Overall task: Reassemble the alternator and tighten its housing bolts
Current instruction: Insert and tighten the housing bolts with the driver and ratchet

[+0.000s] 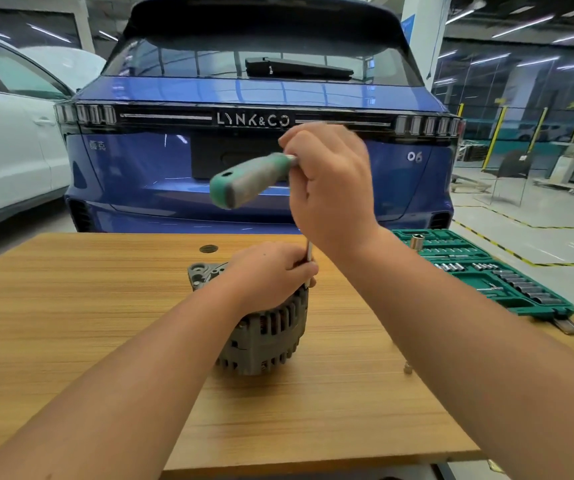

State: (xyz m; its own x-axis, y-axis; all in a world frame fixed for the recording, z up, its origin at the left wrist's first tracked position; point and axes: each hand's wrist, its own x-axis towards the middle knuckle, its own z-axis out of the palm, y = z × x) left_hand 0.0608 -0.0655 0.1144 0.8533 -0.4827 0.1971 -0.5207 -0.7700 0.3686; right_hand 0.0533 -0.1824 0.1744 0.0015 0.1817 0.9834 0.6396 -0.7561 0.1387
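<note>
A grey alternator (268, 334) stands upright on the wooden table (71, 306), its finned housing facing me. My left hand (271, 271) rests on top of it, fingers curled round a thin steel extension bar (309, 254) that runs down to the housing's right rim. Above it, my right hand (330, 181) grips the head of a ratchet whose green and grey handle (247, 180) sticks out to the left. The bar's lower tip and the bolt are hidden by my left fingers.
An open green socket set case (486, 271) lies at the table's right edge, a loose socket (417, 242) standing on it. A small metal part (407, 368) sits on the table right of the alternator. A blue car (261, 98) is parked just behind the table.
</note>
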